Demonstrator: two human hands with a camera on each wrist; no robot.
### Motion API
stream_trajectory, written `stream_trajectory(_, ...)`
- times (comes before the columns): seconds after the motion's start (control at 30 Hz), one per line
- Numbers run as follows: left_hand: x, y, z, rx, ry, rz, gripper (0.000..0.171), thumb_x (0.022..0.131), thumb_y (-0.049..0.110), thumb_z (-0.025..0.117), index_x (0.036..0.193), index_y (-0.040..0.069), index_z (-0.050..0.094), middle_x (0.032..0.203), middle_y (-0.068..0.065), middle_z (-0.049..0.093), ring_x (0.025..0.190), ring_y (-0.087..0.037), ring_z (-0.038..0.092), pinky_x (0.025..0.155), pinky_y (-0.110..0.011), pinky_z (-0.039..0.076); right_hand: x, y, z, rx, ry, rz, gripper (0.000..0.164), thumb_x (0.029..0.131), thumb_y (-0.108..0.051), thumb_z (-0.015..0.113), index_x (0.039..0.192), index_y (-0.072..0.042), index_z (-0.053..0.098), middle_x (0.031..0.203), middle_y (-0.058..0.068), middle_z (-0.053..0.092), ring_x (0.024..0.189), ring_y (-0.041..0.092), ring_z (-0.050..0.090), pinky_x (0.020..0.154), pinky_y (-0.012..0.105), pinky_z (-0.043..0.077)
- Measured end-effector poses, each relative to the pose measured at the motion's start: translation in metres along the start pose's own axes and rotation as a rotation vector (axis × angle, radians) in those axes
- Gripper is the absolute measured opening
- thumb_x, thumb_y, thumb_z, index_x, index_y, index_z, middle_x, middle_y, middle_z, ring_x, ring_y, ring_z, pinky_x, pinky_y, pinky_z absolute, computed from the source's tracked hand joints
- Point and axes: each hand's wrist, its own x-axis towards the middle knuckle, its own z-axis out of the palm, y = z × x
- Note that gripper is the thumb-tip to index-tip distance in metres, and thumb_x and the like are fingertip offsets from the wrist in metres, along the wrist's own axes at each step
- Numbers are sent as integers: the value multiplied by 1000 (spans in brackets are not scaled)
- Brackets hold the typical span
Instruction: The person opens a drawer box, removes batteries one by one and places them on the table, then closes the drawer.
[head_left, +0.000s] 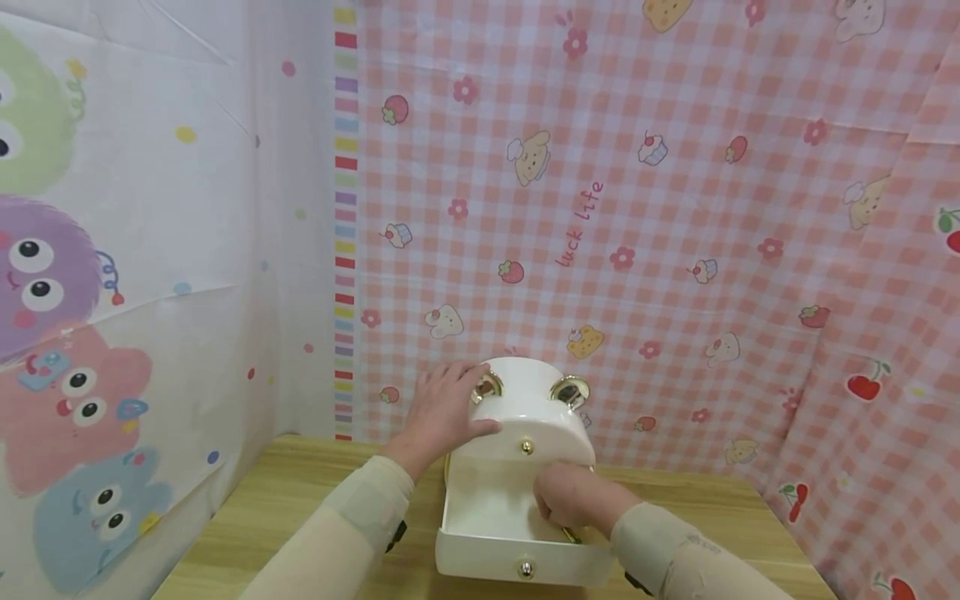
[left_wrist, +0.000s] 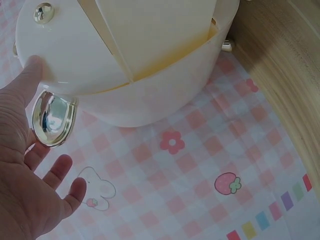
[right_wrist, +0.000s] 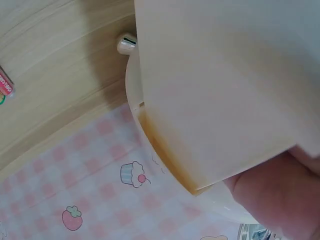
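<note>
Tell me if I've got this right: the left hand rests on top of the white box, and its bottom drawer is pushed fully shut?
Not quite. The left hand does rest on top of the white box, but the bottom drawer is pulled out, with the right hand reaching into it. The head view shows this.

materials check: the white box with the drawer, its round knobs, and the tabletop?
White box: looks like glossy cream plastic or acrylic; smooth, with soft highlights, walls slightly translucent in the left wrist view. Knobs: polished gold-tone metal or metallised plastic; mirror reflections, cannot tell which. Tabletop: light wood or wood-grain laminate, matte, with visible straight grain.
</note>
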Motion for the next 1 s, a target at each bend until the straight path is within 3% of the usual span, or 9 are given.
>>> stream_trajectory(0.23, 0, 0, 0, -15, -11, -7, 94, 82, 58, 89, 159, 20, 51, 157, -7, 56, 146, -33, 51, 120, -57, 41, -2, 6, 5, 13, 51, -93, 20, 77, 3, 83, 67, -12, 76, 63, -8, 65, 57, 5, 47, 55, 20, 45)
stream_trajectory(0.4, 0, 0, 1, -18, -13, -7, 94, 82, 57, 89, 159, 20, 51, 157, -7, 56, 146, -33, 51, 120, -57, 41, -8, 9, 3, 93, 33, -95, 17, 76, 3, 82, 67, -11, 77, 63, -7, 67, 56, 2, 48, 53, 18, 45)
stream_trajectory(0.5, 0, 0, 1, -21, -13, -8, 94, 82, 57, 89, 159, 20, 51, 157, -7, 56, 147, -34, 50, 120, -58, 41, -11, 11, 1, 155, -4, -91, 32, 77, 2, 82, 55, -12, 62, 52, -12, 50, 50, 1, 35, 46, 17, 31)
stream_trajectory(0.63, 0, 0, 1, -23, -10, -10, 93, 82, 57, 89, 159, 20, 51, 157, -8, 56, 147, -34, 50, 121, -58, 41, -14, 11, -1, 138, -30, -145, 59, 77, -1, 83, 49, -19, 34, 50, -14, 21, 48, 1, 16, 47, 19, 11)
stream_trajectory(0.8, -1, 1, 0, -19, -3, -8, 93, 82, 56, 89, 159, 19, 51, 157, -8, 57, 146, -34, 50, 120, -58, 41, -16, 10, 1, 61, 22, -215, 62, 72, -5, 87, 50, -22, 31, 50, -18, 20, 49, -2, 15, 48, 17, 11)
stream_trajectory(1.0, -1, 1, 0, -19, -5, -3, 94, 82, 57, 89, 160, 19, 51, 157, -8, 56, 146, -34, 50, 120, -58, 41, -15, 10, 7, 71, 83, -277, 54, 70, 1, 80, 51, -19, 33, 51, -18, 20, 49, -3, 15, 48, 15, 11)
